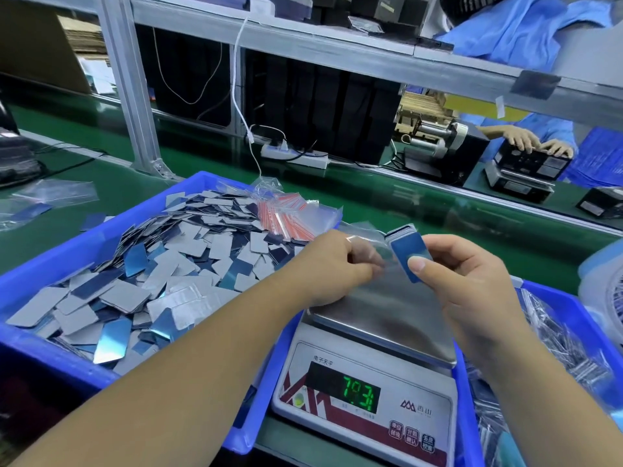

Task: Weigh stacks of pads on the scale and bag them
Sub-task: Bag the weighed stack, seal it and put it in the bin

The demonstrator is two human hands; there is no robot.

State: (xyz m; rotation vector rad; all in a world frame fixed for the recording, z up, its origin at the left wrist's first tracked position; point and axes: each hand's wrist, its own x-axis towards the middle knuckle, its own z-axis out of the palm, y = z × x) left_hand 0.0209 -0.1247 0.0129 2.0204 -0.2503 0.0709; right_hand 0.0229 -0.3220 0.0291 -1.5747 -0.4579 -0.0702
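Both hands hover just above the steel-topped white digital scale (377, 335), the right hand (472, 274) pinching a thin stack of blue rectangular pads (409, 256) while the left hand (332, 264) pinches open a clear plastic bag (369, 246), apparently to receive it, with loose pads filling the blue plastic bin (43, 358) left of the scale.

The green bench (111, 188) carried a blue bin (40, 352) heaped with pads at the left, a scale (364, 409) in the middle and a second blue bin (569, 308) at the right. Loose clear bags (50, 195) lay on it farther left, and a white power strip (295, 156) sat behind.
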